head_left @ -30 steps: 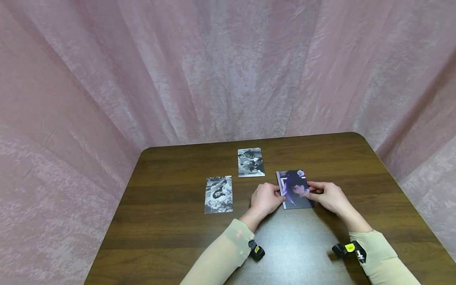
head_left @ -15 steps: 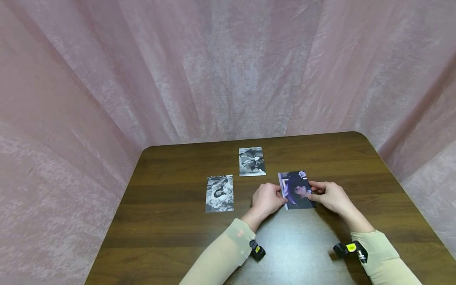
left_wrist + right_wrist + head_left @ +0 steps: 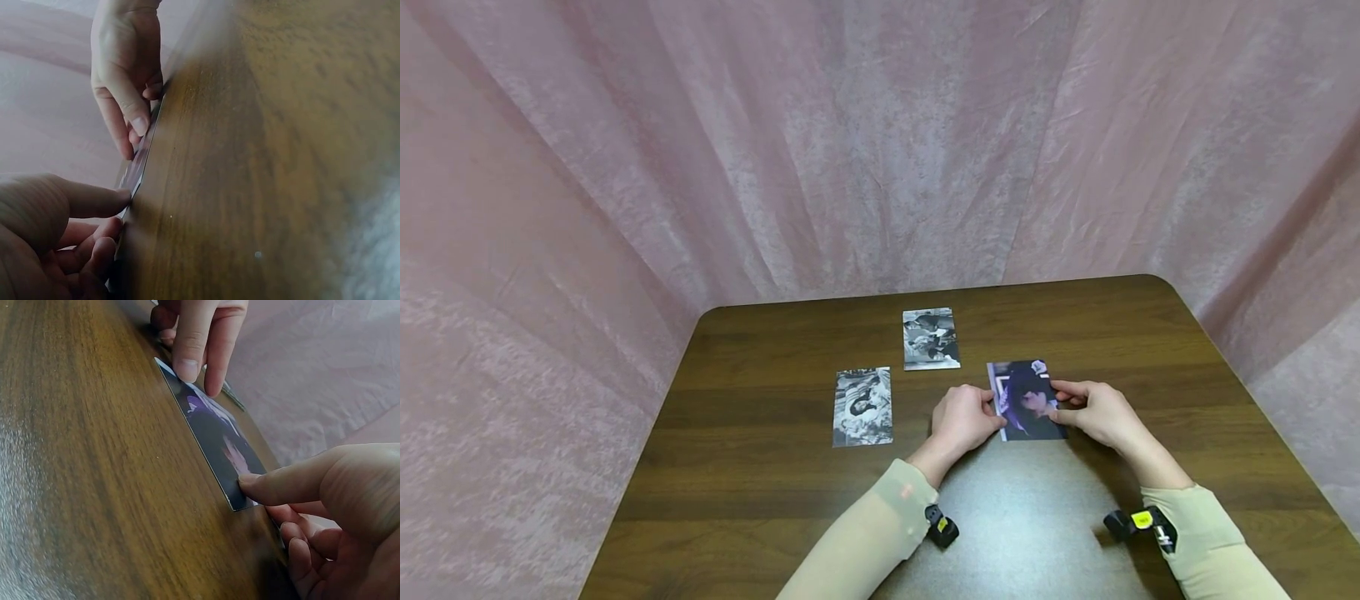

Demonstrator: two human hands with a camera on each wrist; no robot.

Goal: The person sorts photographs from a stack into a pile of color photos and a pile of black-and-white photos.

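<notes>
Pinching the purple-toned photo [image 3: 1027,400] flat on the wooden table [image 3: 760,467], we hold it between our left hand [image 3: 962,419] and right hand [image 3: 1093,412] — two black-and-white photos [image 3: 862,407] lie left of that grip.

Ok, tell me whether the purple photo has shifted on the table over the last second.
No. The purple photo keeps its spot relative to the two black-and-white photos; only the camera drifted.
</notes>
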